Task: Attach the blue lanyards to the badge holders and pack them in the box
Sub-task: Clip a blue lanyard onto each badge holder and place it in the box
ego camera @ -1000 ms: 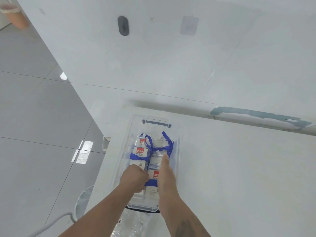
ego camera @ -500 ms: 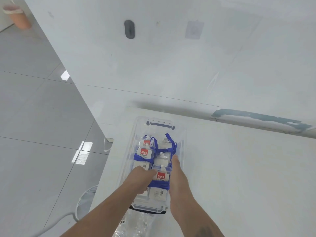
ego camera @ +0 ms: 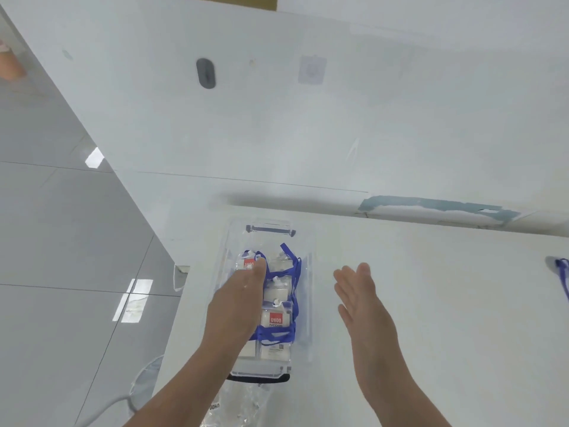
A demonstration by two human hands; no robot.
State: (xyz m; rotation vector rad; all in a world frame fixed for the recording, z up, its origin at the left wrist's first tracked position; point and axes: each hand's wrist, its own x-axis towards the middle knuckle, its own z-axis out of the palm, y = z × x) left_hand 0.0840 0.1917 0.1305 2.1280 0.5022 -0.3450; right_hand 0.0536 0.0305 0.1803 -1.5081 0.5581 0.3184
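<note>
The right hand (ego camera: 363,298) has left the box (ego camera: 303,306) and hangs spread mid-frame, while the flat left hand (ego camera: 241,298) should press the badge holders (ego camera: 277,322) level

A white table (ego camera: 431,318) carries a clear plastic box (ego camera: 303,359) near its left edge. Just in front of the box lies a crumpled clear plastic bag (ego camera: 243,405). Far right of the box, a blue lanyard (ego camera: 564,277) lies at the frame's edge.

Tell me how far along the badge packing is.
Done: several clear badge holders wrapped in blue lanyards lie in the clear plastic box. In hand: the left hand presses them down; the right hand hovers open beside the box. Left: another blue lanyard lies at the table's right edge.
</note>
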